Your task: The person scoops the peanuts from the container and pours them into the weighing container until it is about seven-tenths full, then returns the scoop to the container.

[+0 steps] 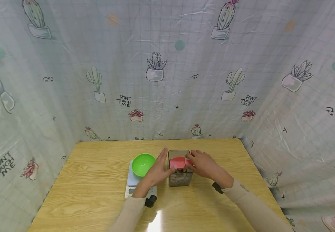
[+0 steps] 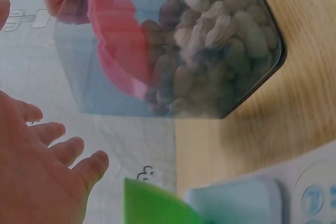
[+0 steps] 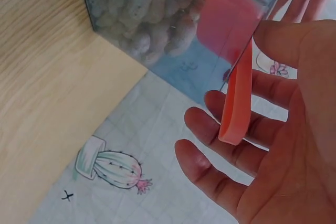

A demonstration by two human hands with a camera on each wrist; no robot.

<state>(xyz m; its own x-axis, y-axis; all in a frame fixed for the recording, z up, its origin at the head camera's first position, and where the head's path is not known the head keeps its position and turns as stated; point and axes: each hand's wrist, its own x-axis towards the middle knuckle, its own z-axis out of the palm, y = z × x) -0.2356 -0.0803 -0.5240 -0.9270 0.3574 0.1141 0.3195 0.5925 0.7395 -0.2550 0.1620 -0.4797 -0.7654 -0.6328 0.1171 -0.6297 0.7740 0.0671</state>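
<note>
A clear, dark-tinted plastic container (image 1: 189,156) stands on the table with unshelled peanuts (image 2: 210,30) in its lower part. My right hand (image 1: 203,163) is at its right side, holding the handle of a red scoop (image 1: 178,163) between thumb and fingers. The scoop's head lies inside the container, just above the peanuts; its handle (image 3: 236,108) sticks out over the rim. At the container's left side is my left hand (image 1: 156,171), fingers straight and spread, holding nothing. Its thumb overlaps the container's near left corner in the head view.
Left of the container, a green bowl (image 1: 143,163) sits on a white kitchen scale (image 1: 132,182), partly covered by the left forearm. The wooden table (image 1: 98,180) meets a cactus-print curtain (image 1: 167,96) at the back and sides. Both wrists wear black straps.
</note>
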